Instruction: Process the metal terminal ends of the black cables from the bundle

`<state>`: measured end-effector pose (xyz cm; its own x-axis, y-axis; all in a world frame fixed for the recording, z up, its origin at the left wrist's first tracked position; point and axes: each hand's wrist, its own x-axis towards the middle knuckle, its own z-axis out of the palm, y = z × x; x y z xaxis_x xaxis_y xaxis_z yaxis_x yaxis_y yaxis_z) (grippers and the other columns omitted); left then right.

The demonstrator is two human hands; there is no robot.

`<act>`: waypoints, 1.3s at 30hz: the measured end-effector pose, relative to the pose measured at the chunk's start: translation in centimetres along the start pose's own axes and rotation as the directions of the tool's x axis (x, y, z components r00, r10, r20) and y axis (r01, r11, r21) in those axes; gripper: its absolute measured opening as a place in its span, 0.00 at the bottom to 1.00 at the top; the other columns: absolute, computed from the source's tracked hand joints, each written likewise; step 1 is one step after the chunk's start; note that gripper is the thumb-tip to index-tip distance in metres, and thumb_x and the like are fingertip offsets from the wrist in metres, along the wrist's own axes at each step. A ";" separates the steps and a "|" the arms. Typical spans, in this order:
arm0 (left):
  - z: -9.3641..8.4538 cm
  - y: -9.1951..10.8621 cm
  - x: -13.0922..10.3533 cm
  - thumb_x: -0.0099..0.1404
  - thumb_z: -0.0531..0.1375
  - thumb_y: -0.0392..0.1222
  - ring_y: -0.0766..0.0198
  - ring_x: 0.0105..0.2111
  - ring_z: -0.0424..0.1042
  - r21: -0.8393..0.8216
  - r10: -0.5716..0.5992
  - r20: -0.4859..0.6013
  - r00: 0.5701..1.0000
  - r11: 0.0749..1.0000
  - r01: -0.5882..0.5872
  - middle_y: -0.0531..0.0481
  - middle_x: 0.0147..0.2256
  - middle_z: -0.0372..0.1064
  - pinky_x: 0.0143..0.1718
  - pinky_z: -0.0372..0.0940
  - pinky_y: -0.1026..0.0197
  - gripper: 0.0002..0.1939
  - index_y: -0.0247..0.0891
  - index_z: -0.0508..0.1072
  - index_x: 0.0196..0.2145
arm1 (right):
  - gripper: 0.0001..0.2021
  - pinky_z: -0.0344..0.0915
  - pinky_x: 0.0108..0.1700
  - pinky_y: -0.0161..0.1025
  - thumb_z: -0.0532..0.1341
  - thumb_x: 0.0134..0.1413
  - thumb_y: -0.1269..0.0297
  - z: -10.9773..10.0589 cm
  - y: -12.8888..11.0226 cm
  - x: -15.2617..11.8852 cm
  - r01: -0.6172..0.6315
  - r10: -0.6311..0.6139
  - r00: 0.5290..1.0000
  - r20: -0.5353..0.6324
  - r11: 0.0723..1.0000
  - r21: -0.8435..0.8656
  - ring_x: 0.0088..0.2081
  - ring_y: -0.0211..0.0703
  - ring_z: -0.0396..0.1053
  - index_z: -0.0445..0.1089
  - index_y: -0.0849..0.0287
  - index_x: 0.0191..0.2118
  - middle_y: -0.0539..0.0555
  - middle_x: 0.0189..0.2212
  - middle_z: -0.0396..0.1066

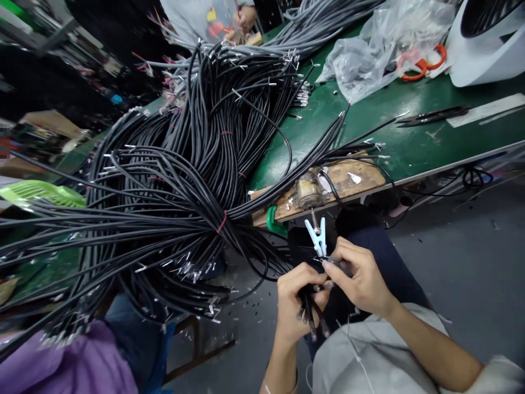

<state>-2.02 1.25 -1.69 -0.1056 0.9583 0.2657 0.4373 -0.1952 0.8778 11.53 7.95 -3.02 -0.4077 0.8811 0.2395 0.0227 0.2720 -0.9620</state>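
My left hand [298, 298] is closed round several black cables, whose short ends hang below the fingers. My right hand [359, 273] is closed in a pinch beside it, with a dark piece that I cannot make out partly hidden in the fingers. Thin bare wire ends show between the two hands. Just above them a light blue clothespin [318, 238] hangs from a metal rod at the edge of a wooden board [361, 178]. A large bundle of black cables [221, 164] with silvery tips and red ties lies to the left.
A green clamp [275, 220] grips the board's front edge. Orange-handled scissors [422, 67], a plastic bag [361, 60] and dark pliers [435, 116] lie on the green table [414, 153]. Another person's hand [245, 17] is at the top; a purple garment [77, 361] is at bottom left.
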 end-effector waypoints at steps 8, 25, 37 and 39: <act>0.1 0.3 -0.5 0.57 0.62 0.29 0.69 0.21 0.63 0.123 -0.038 -0.003 0.999 0.992 0.038 0.53 0.22 0.65 0.24 0.57 0.67 0.04 0.35 0.73 0.26 | 0.13 0.52 0.24 0.33 0.62 0.53 0.63 -1.5 0.9 1.1 -0.211 0.210 0.978 0.021 0.975 0.067 0.22 0.33 0.56 0.67 0.62 0.21 0.48 0.19 0.61; 1.9 -0.2 -1.1 0.63 0.60 0.35 0.70 0.20 0.63 0.150 0.024 -0.281 0.960 0.989 0.019 0.56 0.21 0.61 0.23 0.58 0.67 0.03 0.37 0.72 0.31 | 0.12 0.61 0.23 0.32 0.68 0.47 0.58 2.9 0.6 -0.6 -0.488 0.402 0.828 0.390 0.175 0.855 0.22 0.34 0.61 0.68 0.60 0.28 0.47 0.22 0.61; 1.6 0.3 -0.7 0.62 0.61 0.34 0.69 0.20 0.65 0.204 0.009 -0.196 0.981 0.978 0.032 0.54 0.21 0.64 0.22 0.58 0.67 0.05 0.36 0.73 0.28 | 0.23 0.68 0.40 0.34 0.73 0.39 0.68 -0.9 0.4 0.2 -0.348 0.343 0.931 0.129 0.719 0.601 0.35 0.38 0.72 0.68 0.56 0.44 0.50 0.32 0.75; 1.7 0.2 -0.8 0.61 0.61 0.34 0.69 0.21 0.66 0.211 0.002 -0.196 0.981 0.977 0.040 0.54 0.22 0.66 0.24 0.59 0.67 0.03 0.36 0.74 0.29 | 0.20 0.68 0.40 0.34 0.72 0.40 0.71 -1.0 0.0 0.3 -0.333 0.359 0.931 0.062 0.772 0.542 0.32 0.37 0.73 0.69 0.57 0.41 0.48 0.26 0.75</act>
<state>-0.28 0.85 -2.40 -0.2778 0.8982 0.3408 0.6115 -0.1083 0.7838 12.32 8.61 -2.86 -0.4281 0.8943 -0.1301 -0.3413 -0.2933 -0.8930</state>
